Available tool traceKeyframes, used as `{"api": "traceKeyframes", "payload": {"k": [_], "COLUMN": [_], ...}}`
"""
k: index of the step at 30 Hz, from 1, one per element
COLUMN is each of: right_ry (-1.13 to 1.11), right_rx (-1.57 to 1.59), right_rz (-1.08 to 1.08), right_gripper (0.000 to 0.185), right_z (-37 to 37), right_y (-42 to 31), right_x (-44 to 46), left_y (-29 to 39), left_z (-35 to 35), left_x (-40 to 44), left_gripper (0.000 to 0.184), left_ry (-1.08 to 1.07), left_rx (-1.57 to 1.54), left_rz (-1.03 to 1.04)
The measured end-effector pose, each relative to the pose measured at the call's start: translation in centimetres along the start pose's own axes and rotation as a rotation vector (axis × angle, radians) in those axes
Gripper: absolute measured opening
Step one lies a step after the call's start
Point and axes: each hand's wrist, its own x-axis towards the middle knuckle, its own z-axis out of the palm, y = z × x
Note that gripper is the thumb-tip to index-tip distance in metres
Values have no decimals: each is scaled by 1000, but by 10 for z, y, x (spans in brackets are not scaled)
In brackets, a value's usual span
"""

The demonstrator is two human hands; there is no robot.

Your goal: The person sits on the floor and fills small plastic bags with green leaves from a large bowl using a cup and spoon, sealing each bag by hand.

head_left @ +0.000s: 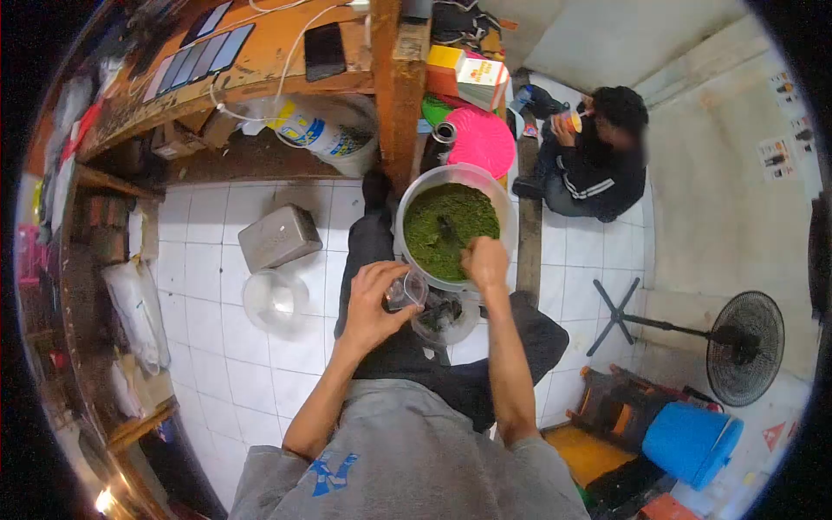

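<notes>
A large white tub [506, 208] between my legs holds a green, finely chopped mass [442, 208]. My left hand [380, 299] grips a small clear cup [406, 289] near the tub's lower left rim. Over the tub's lower right edge, my right hand [485, 263] is closed round something whose dark end reaches into the green mass; the part inside the fist is hidden. Below the tub, partly between my hands, a clear container [446, 322] has dark contents.
A seated person [607, 156] holds a cup at the upper right. Elsewhere are a pink lid [481, 143], a dark bottle [438, 147], a metal tin [280, 239], a clear bowl [274, 302], a standing fan [745, 347] and a wooden bench [260, 78] with phones.
</notes>
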Motion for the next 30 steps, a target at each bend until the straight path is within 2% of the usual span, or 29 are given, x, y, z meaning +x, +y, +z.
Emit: {"api": "traceKeyframes", "payload": {"k": [2,4,5,7,9,11,12,13,15,19,21,23,25,27,29,30], "right_ry": [-21,65,61,195,192,1,-87,-99,168,-35,-65,-266,-302,-581,-563,-484], "right_rx": [49,-22,-23,-128,-200,52,63,65,112,135,199,362,482,842,897,894], "right_rz": [31,-7,-13,-140,-191,-294,-196,-192,-161,-305,-285,-155,-130,181,188,215], "right_gripper": [17,11,11,12,15,16,19,19,22,24,25,25,24,24,26,27], "right_z": [-18,-24,-18,9,28,5,-6,0,14,15,10,-10,-6,-28,-48,-55], "right_y": [4,5,3,7,3,-17,-22,-22,-18,-32,-27,-17,8,16,21,24], "right_x": [16,39,49,63,60,39,41,44,53,32,19,11,11,8,0,-4], "left_y": [-7,-10,-10,-8,-6,-11,-16,-19,-19,-18,-23,-26,-27,-28,-28,-26], "left_z": [-4,-3,-3,-2,-3,-5,-5,-4,-5,-11,-13,-12,-11,-8,-2,2], "left_x": [-1,2,4,5,7,8,7,5,7,13,13,17,24,35,49,58], "left_gripper": [64,65,65,66,67,67,68,69,68,68,67,66,65,63,63,62], "left_ry": [22,27,32,17,21,33,42,43,36,55,76,85,105,108,153,139], "left_rx": [-6,-17,-16,-3,-15,-24,-23,-22,-26,-14,0,9,60,55,47,58], "left_rz": [-23,-53,-59,-74,-72,-88,-88,-83,-86,-82,-96,-95,-88,-56,-1,16]}}
